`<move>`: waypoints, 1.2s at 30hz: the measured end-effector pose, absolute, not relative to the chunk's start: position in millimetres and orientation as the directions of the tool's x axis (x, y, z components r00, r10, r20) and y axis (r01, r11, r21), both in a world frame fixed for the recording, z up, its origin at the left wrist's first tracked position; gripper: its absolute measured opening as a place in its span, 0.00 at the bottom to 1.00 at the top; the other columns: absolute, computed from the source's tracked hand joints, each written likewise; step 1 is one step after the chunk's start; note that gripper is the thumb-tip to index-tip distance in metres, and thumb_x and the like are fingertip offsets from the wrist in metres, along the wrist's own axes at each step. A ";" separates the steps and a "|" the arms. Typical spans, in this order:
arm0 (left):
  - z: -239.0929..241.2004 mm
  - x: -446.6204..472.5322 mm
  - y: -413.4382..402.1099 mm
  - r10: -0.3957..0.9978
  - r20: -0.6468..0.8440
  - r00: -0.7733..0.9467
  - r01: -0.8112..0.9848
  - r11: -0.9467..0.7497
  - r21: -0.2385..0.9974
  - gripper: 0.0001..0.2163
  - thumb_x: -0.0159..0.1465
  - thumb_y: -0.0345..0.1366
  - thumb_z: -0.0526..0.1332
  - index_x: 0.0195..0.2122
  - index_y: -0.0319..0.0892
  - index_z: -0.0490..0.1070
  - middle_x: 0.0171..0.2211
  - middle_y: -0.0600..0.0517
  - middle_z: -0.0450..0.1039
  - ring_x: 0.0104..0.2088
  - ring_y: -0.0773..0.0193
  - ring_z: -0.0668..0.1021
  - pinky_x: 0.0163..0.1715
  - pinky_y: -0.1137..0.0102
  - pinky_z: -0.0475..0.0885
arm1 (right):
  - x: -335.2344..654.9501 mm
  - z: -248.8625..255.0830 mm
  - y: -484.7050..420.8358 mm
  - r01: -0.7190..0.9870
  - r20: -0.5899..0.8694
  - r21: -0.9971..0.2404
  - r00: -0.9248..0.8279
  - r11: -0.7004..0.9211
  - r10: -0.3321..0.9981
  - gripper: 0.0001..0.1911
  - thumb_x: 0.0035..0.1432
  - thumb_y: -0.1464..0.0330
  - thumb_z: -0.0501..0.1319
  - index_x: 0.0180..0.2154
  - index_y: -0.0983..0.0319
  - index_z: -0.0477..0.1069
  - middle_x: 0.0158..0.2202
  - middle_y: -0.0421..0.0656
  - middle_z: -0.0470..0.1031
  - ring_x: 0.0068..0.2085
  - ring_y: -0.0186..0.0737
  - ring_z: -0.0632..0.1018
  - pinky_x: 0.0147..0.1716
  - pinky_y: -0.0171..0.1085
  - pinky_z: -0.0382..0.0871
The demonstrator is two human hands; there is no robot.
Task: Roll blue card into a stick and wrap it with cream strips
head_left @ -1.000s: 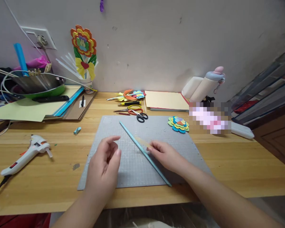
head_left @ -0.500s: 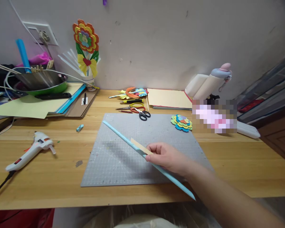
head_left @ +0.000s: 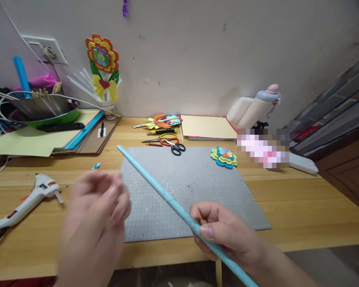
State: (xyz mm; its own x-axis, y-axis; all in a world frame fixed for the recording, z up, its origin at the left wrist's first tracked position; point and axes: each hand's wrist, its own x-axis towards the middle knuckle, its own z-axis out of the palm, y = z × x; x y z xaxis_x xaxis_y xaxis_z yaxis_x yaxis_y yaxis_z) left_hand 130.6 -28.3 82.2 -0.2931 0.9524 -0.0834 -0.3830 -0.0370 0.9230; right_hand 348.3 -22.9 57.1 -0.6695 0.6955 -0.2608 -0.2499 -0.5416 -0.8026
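Note:
A long, light-blue rolled paper stick (head_left: 155, 185) slants across the view from upper left to lower right. My right hand (head_left: 224, 231) is closed round its lower part, thumb on top. Below that hand hangs the end of a beige strip (head_left: 218, 274); its upper part is hidden by the hand. Left of the stick and apart from it, my left hand (head_left: 97, 215) is raised, blurred, its fingers curled in against the thumb. Whether anything is in those fingers cannot be made out. Under the stick lies a grey cutting mat (head_left: 167, 223).
A layered paper flower (head_left: 223, 157) lies on the mat's far right. Scissors (head_left: 176, 148) and pliers (head_left: 155, 139) lie along its back edge. At left are a glue gun (head_left: 26, 201) and a small blue scrap (head_left: 95, 166). A standing paper flower (head_left: 102, 56) is behind.
My left hand has come into view at the lower left. My right hand and the stick have moved nearer, and the beige strip now hangs beneath the hand instead of lying along the stick.

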 end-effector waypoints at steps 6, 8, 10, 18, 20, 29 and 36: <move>80.2 142.7 17.9 0.969 -0.200 0.143 -0.453 0.244 0.857 0.14 0.58 0.44 0.64 0.38 0.39 0.72 0.29 0.52 0.70 0.17 0.80 0.56 0.15 0.81 0.51 | 321.6 63.4 -12.4 -0.170 -0.320 -0.850 -0.585 -0.499 0.745 0.18 0.49 0.57 0.66 0.26 0.61 0.62 0.16 0.29 0.54 0.15 0.24 0.52 0.14 0.28 0.43; 77.6 142.1 30.1 0.978 -0.166 0.127 -0.419 0.204 0.884 0.15 0.57 0.44 0.65 0.40 0.39 0.73 0.26 0.55 0.68 0.16 0.80 0.54 0.15 0.81 0.50 | 316.3 62.1 3.1 -0.132 -0.264 -0.905 -0.573 -0.405 0.776 0.18 0.52 0.54 0.63 0.30 0.61 0.64 0.16 0.29 0.54 0.16 0.24 0.53 0.14 0.27 0.44; 73.5 142.0 40.3 0.984 -0.148 0.098 -0.360 0.173 0.917 0.18 0.56 0.46 0.65 0.44 0.40 0.72 0.23 0.57 0.65 0.16 0.79 0.55 0.14 0.80 0.50 | 314.2 60.0 23.3 -0.099 -0.164 -0.964 -0.503 -0.245 0.849 0.18 0.56 0.53 0.59 0.34 0.61 0.66 0.15 0.29 0.55 0.16 0.25 0.55 0.14 0.27 0.47; 50.5 146.5 45.0 0.974 -0.207 0.093 -0.292 0.226 0.929 0.25 0.59 0.48 0.62 0.55 0.44 0.64 0.22 0.58 0.66 0.16 0.76 0.56 0.14 0.78 0.49 | 307.4 40.9 54.1 0.003 -0.250 -0.966 -0.280 -0.260 0.927 0.14 0.54 0.59 0.56 0.27 0.63 0.69 0.15 0.33 0.65 0.13 0.27 0.64 0.13 0.28 0.56; 49.5 145.1 43.6 0.971 -0.222 0.088 -0.296 0.239 0.925 0.28 0.58 0.47 0.63 0.57 0.45 0.61 0.22 0.58 0.68 0.15 0.76 0.57 0.14 0.78 0.49 | 304.1 35.1 47.9 -0.001 -0.284 -0.955 -0.298 -0.297 0.911 0.13 0.53 0.60 0.56 0.26 0.63 0.68 0.14 0.34 0.65 0.13 0.27 0.63 0.13 0.28 0.55; 41.7 143.5 43.7 0.914 -0.362 0.184 -0.366 0.405 0.838 0.21 0.52 0.47 0.68 0.43 0.40 0.72 0.22 0.57 0.68 0.14 0.79 0.55 0.14 0.80 0.47 | 303.4 27.3 43.3 0.011 -0.267 -0.959 -0.373 -0.283 0.889 0.14 0.54 0.60 0.55 0.26 0.63 0.69 0.15 0.34 0.65 0.14 0.27 0.63 0.14 0.28 0.55; 41.2 143.1 43.4 0.930 -0.344 0.131 -0.345 0.368 0.864 0.17 0.51 0.48 0.68 0.30 0.37 0.75 0.21 0.56 0.66 0.15 0.79 0.53 0.15 0.77 0.43 | 302.4 30.7 39.3 0.015 -0.259 -0.961 -0.391 -0.275 0.883 0.14 0.54 0.60 0.56 0.26 0.63 0.70 0.15 0.35 0.66 0.15 0.28 0.63 0.15 0.29 0.56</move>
State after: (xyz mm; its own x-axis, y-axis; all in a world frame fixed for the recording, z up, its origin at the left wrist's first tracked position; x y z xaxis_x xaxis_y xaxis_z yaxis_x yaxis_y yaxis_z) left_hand 143.1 43.4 41.2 0.1312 0.9298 -0.3438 -0.3449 0.3680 0.8635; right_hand 302.4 39.3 30.7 -0.3912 0.8832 -0.2587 0.0150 -0.2749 -0.9613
